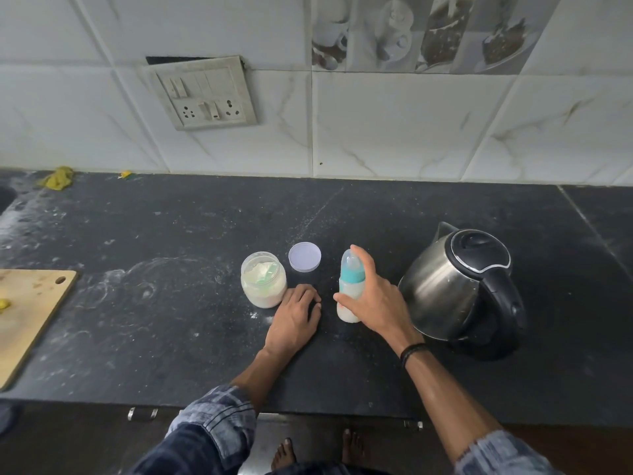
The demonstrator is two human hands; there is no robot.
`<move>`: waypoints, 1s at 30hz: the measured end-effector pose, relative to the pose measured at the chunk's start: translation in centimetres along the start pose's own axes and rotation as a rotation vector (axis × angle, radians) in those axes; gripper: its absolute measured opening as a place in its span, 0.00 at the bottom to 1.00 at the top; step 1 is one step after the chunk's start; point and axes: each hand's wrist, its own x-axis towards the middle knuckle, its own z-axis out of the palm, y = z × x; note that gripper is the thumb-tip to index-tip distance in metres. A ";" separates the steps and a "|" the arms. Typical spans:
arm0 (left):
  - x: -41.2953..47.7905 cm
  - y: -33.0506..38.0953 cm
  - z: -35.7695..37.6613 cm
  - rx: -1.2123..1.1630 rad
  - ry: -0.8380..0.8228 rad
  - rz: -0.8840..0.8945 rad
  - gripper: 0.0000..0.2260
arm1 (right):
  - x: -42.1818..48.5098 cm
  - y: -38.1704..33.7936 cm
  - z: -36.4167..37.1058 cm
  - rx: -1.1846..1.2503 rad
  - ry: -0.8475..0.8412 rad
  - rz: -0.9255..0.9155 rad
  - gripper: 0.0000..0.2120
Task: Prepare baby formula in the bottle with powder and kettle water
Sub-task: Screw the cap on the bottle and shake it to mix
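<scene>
Right grip (373,299): clasped the bottle (351,274), frame centre.
Left grip (294,320): lay idle, holding nothing.
Shake: I judged firm swings best, collar tight.

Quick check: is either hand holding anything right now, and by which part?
The right hand grips the bottle round its body, thumb low, forefinger up by the cap. The left hand rests on the counter, holding nothing.

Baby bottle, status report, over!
Right hand grips clear teal-collared baby bottle, milky, capped. Left hand rests on black countertop beside open clear powder jar. Nothing blocking.
</scene>
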 end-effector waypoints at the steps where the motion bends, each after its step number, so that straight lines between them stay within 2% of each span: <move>1: 0.0 0.0 0.0 0.000 0.000 -0.002 0.03 | 0.0 -0.4 -0.9 0.026 0.012 -0.005 0.46; 4: 0.2 0.1 0.0 0.001 0.003 0.002 0.02 | -0.8 -2.5 -4.7 0.308 0.189 -0.074 0.47; 7: 0.1 0.1 0.1 -0.001 0.012 -0.002 0.02 | -2.0 -5.1 -7.6 0.848 0.558 -0.274 0.48; 9: 0.1 0.0 0.1 0.001 0.015 -0.001 0.02 | -2.6 -6.1 -8.4 1.019 0.710 -0.345 0.47; 10: 0.1 0.0 0.2 -0.001 0.015 -0.001 0.02 | -2.8 -6.5 -8.4 1.051 0.697 -0.345 0.48; 13: 0.1 -0.1 0.2 0.000 0.008 -0.002 0.02 | -3.3 -6.7 -8.5 0.981 0.472 -0.312 0.48; 14: 0.1 -0.1 0.2 -0.001 0.005 -0.001 0.02 | -3.6 -7.1 -9.2 0.951 0.485 -0.346 0.48; 17: 0.1 0.0 0.1 0.001 0.008 -0.007 0.02 | -4.0 -8.7 -12.3 0.919 0.839 -0.543 0.47; 19: 0.2 0.0 0.2 0.006 0.011 -0.006 0.02 | -3.8 -9.2 -13.1 0.914 0.971 -0.628 0.46; 20: 0.1 0.0 0.2 0.006 0.011 -0.003 0.02 | -3.7 -8.8 -12.9 0.904 0.941 -0.593 0.47; 21: 0.1 0.0 0.2 0.005 0.012 -0.001 0.02 | -3.5 -8.5 -12.5 0.914 0.816 -0.522 0.49; 23: 0.0 0.0 0.1 0.005 0.013 -0.003 0.02 | -3.7 -8.2 -11.8 0.912 0.443 -0.395 0.51; 24: 0.0 0.0 0.1 0.006 0.010 -0.005 0.02 | -3.9 -8.0 -11.7 0.908 0.381 -0.375 0.49; 25: 0.1 0.2 0.1 0.004 0.006 -0.008 0.02 | -4.2 -8.1 -12.0 0.939 0.417 -0.389 0.47; 27: 0.1 0.3 0.0 0.002 0.009 -0.012 0.02 | -4.6 -9.3 -12.9 1.039 0.615 -0.461 0.46; 29: 0.1 0.2 0.0 0.001 0.012 -0.012 0.02 | -4.4 -9.6 -13.2 1.026 0.811 -0.548 0.44; 30: 0.1 0.1 0.0 0.002 0.008 -0.013 0.02 | -4.2 -9.6 -13.0 0.999 0.850 -0.557 0.45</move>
